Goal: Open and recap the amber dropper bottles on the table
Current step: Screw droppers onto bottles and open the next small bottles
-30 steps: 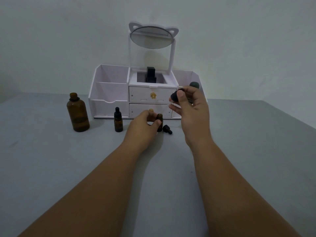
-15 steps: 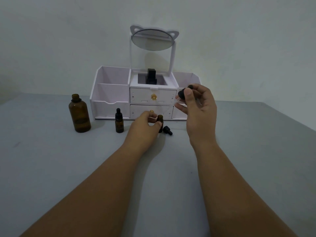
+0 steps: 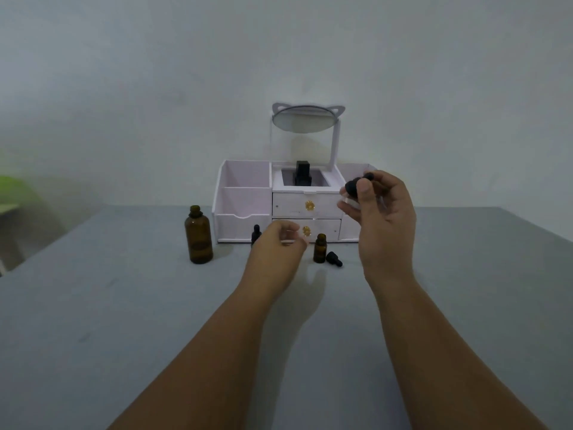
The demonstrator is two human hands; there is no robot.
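While the right hand pinches a black dropper cap in its fingers above the surface, the left hand, fingers loosely spread and empty, hovers just beside the small uncapped amber bottle; a second cap lies beside it.

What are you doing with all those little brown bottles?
A person is opening and closing amber dropper bottles. The right hand holds a black rubber dropper cap up in the air. The left hand is open, beside the small uncapped amber bottle on the grey table, not touching it. Another small black cap lies next to that bottle. A big amber bottle without a cap stands to the left, and a small capped bottle peeks out behind the left hand.
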